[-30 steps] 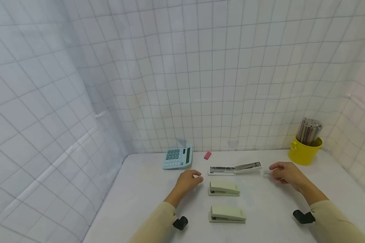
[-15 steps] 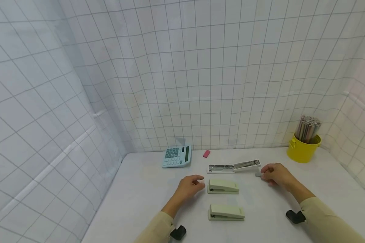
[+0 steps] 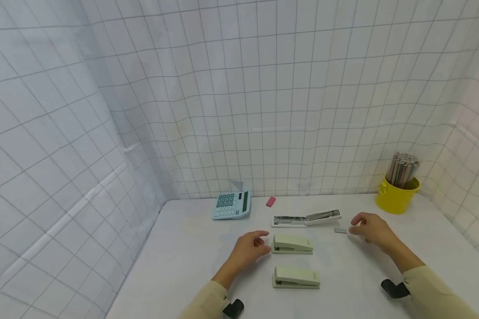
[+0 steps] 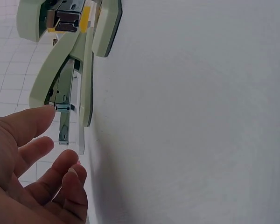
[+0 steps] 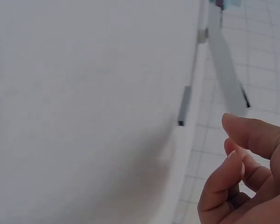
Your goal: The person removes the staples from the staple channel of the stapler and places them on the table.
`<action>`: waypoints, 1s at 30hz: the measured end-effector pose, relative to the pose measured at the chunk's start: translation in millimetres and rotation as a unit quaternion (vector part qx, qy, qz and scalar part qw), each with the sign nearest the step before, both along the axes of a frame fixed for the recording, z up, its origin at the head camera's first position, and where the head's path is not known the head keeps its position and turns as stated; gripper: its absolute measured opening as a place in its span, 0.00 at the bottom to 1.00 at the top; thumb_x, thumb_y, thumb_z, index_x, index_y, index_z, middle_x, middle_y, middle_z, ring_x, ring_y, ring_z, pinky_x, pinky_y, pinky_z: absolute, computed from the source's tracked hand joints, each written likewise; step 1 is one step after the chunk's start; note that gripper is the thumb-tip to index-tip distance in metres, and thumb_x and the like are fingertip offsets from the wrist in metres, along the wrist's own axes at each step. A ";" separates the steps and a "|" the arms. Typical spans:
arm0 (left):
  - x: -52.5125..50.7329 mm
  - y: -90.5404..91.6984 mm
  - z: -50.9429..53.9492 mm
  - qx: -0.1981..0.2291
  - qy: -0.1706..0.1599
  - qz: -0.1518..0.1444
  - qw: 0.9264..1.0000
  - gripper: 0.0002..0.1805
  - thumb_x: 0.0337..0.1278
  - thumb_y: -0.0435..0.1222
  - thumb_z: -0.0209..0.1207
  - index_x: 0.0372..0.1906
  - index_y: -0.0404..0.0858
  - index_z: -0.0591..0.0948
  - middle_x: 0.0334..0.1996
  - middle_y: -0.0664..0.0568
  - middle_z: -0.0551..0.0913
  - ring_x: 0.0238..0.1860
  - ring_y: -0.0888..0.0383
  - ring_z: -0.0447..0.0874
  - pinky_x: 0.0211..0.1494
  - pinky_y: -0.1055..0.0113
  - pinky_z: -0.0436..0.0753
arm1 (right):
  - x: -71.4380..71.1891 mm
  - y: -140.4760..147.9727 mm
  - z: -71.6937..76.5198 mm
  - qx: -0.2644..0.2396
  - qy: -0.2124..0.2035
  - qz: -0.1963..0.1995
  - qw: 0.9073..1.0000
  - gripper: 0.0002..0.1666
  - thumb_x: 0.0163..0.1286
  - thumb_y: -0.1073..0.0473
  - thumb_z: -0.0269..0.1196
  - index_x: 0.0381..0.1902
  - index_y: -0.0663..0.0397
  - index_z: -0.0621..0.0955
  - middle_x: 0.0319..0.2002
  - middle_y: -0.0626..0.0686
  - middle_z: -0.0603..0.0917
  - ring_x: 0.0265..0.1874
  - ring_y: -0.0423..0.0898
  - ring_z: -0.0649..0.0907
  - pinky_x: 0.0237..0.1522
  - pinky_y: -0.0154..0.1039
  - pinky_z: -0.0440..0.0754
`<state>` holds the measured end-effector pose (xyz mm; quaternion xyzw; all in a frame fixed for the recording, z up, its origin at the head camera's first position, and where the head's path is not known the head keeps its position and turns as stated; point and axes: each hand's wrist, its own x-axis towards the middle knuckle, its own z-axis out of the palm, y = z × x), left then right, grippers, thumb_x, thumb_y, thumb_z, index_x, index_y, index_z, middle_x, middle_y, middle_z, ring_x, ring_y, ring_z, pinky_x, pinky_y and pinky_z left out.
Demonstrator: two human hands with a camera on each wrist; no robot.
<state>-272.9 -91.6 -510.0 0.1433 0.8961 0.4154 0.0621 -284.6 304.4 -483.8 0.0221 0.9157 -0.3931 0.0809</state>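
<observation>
A grey strip of staples [image 3: 340, 231] lies on the white table, also visible in the right wrist view as a short grey bar [image 5: 184, 106]. My right hand [image 3: 373, 229] hovers just to its right, fingers loosely bent, holding nothing. Behind and left of the strip, a white stapler [image 3: 306, 219] lies folded wide apart with its metal tray exposed. My left hand [image 3: 248, 250] hangs relaxed beside the left end of a pale green stapler [image 3: 292, 244]; nothing is between its fingers. Nearer to me lies a second pale green stapler [image 3: 296, 277].
At the back stand a light blue calculator [image 3: 232, 205] and a pink eraser [image 3: 270, 201]. A yellow bucket [image 3: 395, 197] full of pencil-like sticks [image 3: 403, 169] is at the back right. A gridded white curtain [image 3: 279, 110] encloses the table's back and sides.
My right hand brought the staple strip leftward, let it go on the table near the white stapler, and drew back slightly right. My left hand shifted slightly toward the nearest green stapler's end.
</observation>
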 end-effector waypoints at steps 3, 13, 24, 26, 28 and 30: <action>-1.4 1.5 0.3 -0.033 0.022 0.001 0.999 0.27 0.55 0.39 0.71 0.61 0.41 0.82 0.41 0.51 0.83 0.40 0.56 0.76 0.45 0.60 0.78 | 7.3 -14.8 12.5 -0.027 0.043 0.017 0.999 0.24 0.70 0.53 0.67 0.56 0.63 0.76 0.39 0.57 0.76 0.36 0.51 0.78 0.35 0.42 0.82; -10.7 11.3 -10.7 -0.022 0.027 -0.010 0.999 0.31 0.49 0.37 0.76 0.61 0.43 0.81 0.51 0.48 0.85 0.48 0.51 0.81 0.56 0.52 0.79 | 20.8 -121.2 9.9 0.016 0.184 0.186 0.965 0.42 0.65 0.48 0.72 0.72 0.53 0.71 0.66 0.62 0.75 0.64 0.64 0.76 0.59 0.65 0.75; -20.5 22.1 -15.9 -0.014 0.031 -0.013 0.999 0.21 0.43 0.34 0.77 0.46 0.40 0.85 0.33 0.55 0.81 0.34 0.60 0.74 0.41 0.63 0.75 | 4.8 -168.1 -11.2 0.062 0.203 0.251 0.944 0.34 0.59 0.57 0.75 0.62 0.57 0.80 0.58 0.58 0.82 0.57 0.58 0.80 0.56 0.58 0.77; -21.1 23.3 -15.9 0.000 0.015 -0.016 1.000 0.19 0.43 0.31 0.77 0.44 0.39 0.85 0.32 0.56 0.81 0.33 0.61 0.74 0.40 0.64 0.74 | 2.8 -170.8 -12.0 0.057 0.204 0.256 0.943 0.29 0.58 0.59 0.75 0.58 0.58 0.82 0.54 0.55 0.84 0.52 0.54 0.82 0.53 0.54 0.78; -21.6 24.1 -15.7 0.008 0.005 -0.019 1.000 0.18 0.44 0.30 0.76 0.43 0.38 0.85 0.31 0.57 0.81 0.33 0.61 0.74 0.40 0.64 0.74 | 1.2 -172.7 -12.4 0.052 0.204 0.259 0.943 0.25 0.59 0.60 0.74 0.55 0.57 0.83 0.50 0.53 0.85 0.48 0.50 0.82 0.50 0.50 0.79; -21.8 24.8 -15.3 0.011 0.000 -0.022 1.000 0.16 0.44 0.29 0.76 0.41 0.38 0.85 0.31 0.57 0.81 0.33 0.61 0.74 0.40 0.63 0.74 | 0.2 -174.1 -12.4 0.048 0.201 0.257 0.944 0.22 0.59 0.62 0.74 0.52 0.57 0.84 0.48 0.51 0.86 0.45 0.47 0.81 0.47 0.47 0.79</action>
